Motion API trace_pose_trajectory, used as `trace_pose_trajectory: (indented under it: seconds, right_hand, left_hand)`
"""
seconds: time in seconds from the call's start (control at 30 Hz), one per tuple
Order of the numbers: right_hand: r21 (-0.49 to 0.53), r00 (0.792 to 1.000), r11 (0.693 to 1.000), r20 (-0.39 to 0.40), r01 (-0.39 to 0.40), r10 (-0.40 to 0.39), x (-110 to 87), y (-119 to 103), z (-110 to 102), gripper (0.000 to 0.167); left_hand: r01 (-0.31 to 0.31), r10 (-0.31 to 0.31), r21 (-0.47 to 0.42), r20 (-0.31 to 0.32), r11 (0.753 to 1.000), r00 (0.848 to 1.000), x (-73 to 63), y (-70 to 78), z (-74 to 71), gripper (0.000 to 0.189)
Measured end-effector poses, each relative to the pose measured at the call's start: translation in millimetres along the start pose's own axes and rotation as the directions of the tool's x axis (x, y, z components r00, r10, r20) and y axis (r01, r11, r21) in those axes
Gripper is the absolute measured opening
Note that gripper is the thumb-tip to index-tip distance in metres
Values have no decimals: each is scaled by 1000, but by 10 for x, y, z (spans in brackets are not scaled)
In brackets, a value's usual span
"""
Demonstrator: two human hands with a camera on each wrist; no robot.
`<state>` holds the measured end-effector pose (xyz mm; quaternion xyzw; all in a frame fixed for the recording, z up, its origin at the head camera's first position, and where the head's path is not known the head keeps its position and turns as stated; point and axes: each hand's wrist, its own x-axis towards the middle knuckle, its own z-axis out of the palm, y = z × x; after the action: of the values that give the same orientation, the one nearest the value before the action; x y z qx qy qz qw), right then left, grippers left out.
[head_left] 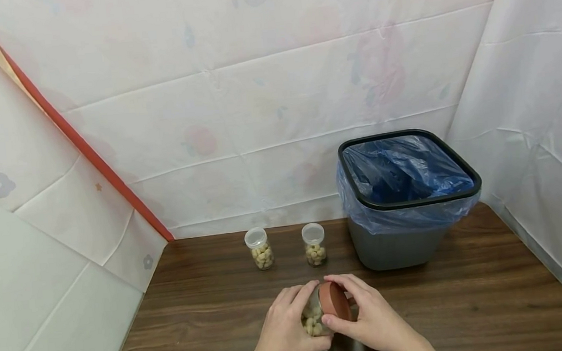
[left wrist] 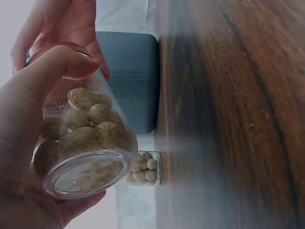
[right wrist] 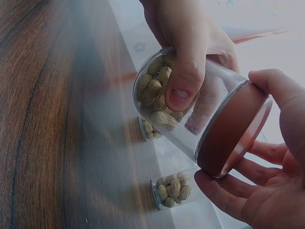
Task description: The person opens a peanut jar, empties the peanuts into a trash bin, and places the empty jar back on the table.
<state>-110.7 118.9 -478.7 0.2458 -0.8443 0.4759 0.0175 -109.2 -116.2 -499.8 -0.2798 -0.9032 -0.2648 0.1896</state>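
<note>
My left hand point(head_left: 289, 326) grips a clear jar point(right wrist: 209, 100) around its body, with unshelled peanuts point(left wrist: 97, 124) inside. The jar is tilted, its base toward the left and its reddish-brown lid point(head_left: 334, 300) toward the right. Fingers and thumb of my right hand point(head_left: 368, 315) pinch the rim of that lid, which sits on the jar's mouth. Behind the hands, two small clear jars with whitish caps stand upright on the table: the left small jar point(head_left: 260, 250) and the right small jar point(head_left: 314, 246), both holding peanuts.
A grey bin point(head_left: 392, 244) with a black rim and a blue plastic liner stands at the back right of the dark wooden table point(head_left: 183, 318). White patterned sheeting point(head_left: 256, 116) hangs behind the table and along both sides. A red strip point(head_left: 93, 153) runs down the left corner.
</note>
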Motion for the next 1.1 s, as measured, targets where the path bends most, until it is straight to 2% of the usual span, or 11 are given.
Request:
trace_pose_trajectory:
  seconds: [0.17, 0.4, 0.5, 0.6, 0.7, 0.87, 1.1]
  right_hand:
    - [4, 1000, 1000, -5, 5, -5, -2, -2, -3, 64]
    - [-1, 997, 998, -34, 68, -68, -16, 6, -16, 68]
    - [10, 997, 998, -41, 61, -61, -26, -2, -22, 69]
    - [23, 999, 1000, -45, 8, -7, -27, -26, -16, 68]
    - [28, 995, 996, -55, -83, 84, -20, -64, 4, 68]
    - [47, 965, 971, -105, -237, 240, 0, -128, 61, 70]
    - [41, 934, 945, -148, -324, 326, 29, -147, 125, 70]
  left_hand:
    - [2, -2, 2, -5, 1000, 1000, 1, 1, 0, 98]
    - [-5, 5, 10, -7, 1000, 1000, 8, -5, -9, 99]
    - [-14, 15, 19, -26, 1000, 1000, 9, -7, -13, 100]
    - [-16, 17, 31, -51, 999, 999, 11, -6, -16, 100]
    - [-11, 14, 48, -72, 999, 997, 10, -9, -19, 100]
    - [-14, 23, 86, -101, 996, 995, 8, -18, -17, 101]
    - [-33, 50, 129, -132, 991, 990, 19, -34, -10, 105]
